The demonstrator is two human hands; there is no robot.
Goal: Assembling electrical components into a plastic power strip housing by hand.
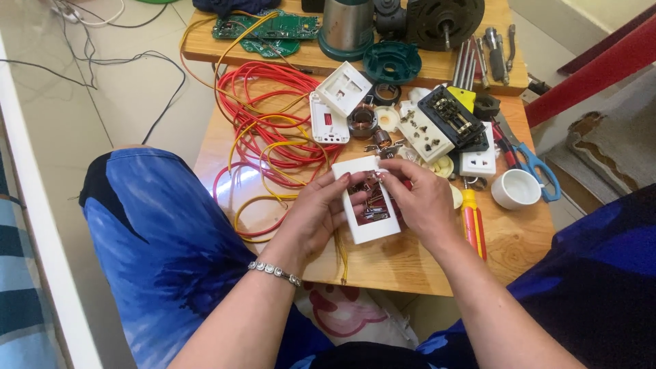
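At the far left of the wooden table [403, 263] I see loops of red wire [270, 102] tangled with yellow wire [263, 154]; they spill across the left half of the top and one yellow end hangs over the near edge. Just right of that, near the table's middle, my left hand [318, 212] grips the left side of a white switch box [369, 205], fingers curled round its edge. The box is tilted with its open back facing me, and inside it I can see a small cluster of metal contacts and short wires, red showing behind them. My right hand [420, 201] is closed on the box's right side, its fingertips pinching at the parts near the top of the opening.

Beyond the hands lie white socket plates [339, 96], a small copper coil [361, 121] and a black terminal block [452, 117]. To the right a white cup [516, 189] stands upright near the right edge; I cannot tell what is in it. Blue-handled scissors [536, 166] lie just beyond the cup, and a red and yellow screwdriver [471, 222] lies just beside my right hand.

A second board at the far side carries a green circuit board [270, 31], a metal cylinder [347, 26] and a black motor [444, 20]. Bare wood shows only along the near edge and the near right corner; my knees close in on both sides
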